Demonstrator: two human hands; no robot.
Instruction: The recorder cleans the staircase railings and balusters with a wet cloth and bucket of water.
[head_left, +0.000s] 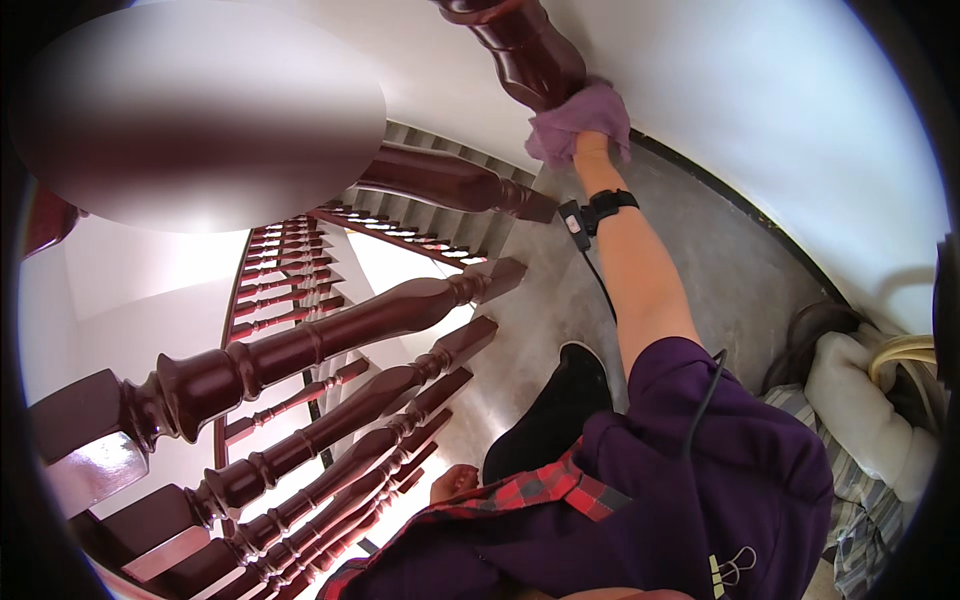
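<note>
A purple cloth wraps the lower part of a dark red-brown turned wooden post beside the white wall. My right hand presses the cloth around this post. The fingers are hidden under the fabric, while the wrist and a black strap with a small device show below. Low in the view, my left hand hangs near my body with curled fingers, beside the balusters. It is partly covered by my clothing, and I cannot see whether anything is in it.
Thick polished wooden balusters line the left side, with a staircase beyond. Grey floor meets the wall at a dark skirting. Striped fabric and a white wrapped bundle lie at right. A cable trails along my arm.
</note>
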